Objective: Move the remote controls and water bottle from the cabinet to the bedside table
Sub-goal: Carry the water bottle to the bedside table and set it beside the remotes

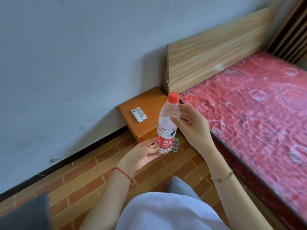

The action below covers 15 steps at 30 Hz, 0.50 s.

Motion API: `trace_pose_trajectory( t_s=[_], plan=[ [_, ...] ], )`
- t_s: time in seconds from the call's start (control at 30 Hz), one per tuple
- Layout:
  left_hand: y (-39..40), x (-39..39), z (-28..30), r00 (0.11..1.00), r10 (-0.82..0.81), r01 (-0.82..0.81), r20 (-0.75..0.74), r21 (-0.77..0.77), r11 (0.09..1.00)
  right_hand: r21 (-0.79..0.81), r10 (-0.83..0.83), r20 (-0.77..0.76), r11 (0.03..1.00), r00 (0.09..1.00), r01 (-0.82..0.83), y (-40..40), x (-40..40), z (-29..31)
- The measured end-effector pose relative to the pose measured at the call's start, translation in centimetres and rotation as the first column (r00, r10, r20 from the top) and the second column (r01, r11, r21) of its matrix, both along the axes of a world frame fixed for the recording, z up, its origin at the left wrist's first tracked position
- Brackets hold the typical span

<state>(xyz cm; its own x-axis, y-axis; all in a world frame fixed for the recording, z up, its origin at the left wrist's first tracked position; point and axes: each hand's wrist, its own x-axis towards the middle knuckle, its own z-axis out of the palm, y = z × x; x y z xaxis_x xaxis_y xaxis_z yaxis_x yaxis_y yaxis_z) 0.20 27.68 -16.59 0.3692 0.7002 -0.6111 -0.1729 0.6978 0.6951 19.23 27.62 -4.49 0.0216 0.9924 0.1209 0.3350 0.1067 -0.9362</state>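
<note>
I hold a clear water bottle (167, 125) with a red cap and red label upright in the air, in front of the bedside table. My left hand (142, 155) cups its base from below. My right hand (192, 125) touches its upper body with thumb and fingertips. Two white remote controls (139, 114) lie side by side on the orange wooden bedside table (149, 103), which stands against the wall beside the bed.
A bed with a red patterned mattress (255, 110) and a wooden headboard (216, 52) fills the right side. The floor is brick-patterned tile (83, 176). A small card with a grid print (175, 145) lies on the floor by the table. A dark object (25, 213) sits at bottom left.
</note>
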Motion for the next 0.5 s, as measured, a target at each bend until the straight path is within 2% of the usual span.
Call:
trace_pose_trajectory(
  t_s=[0.07, 0.17, 0.5],
  plan=[
    [2.7, 0.3, -0.3, 1.000, 0.001, -0.001, -0.001, 0.009, 1.000, -0.008, 0.001, -0.005, 1.000, 1.000, -0.002, 3.0, 0.2, -0.4],
    [7.0, 1.1, -0.9, 0.996, 0.087, -0.087, 0.019, -0.028, 0.996, -0.027, 0.015, 0.012, 1.000, 1.000, -0.014, 7.9, 0.6, -0.9],
    [21.6, 4.2, -2.8, 0.963, 0.269, -0.268, -0.009, -0.107, 0.957, -0.085, 0.184, 0.088, 0.981, 0.979, -0.177, 26.4, 2.2, -2.5]
  ],
)
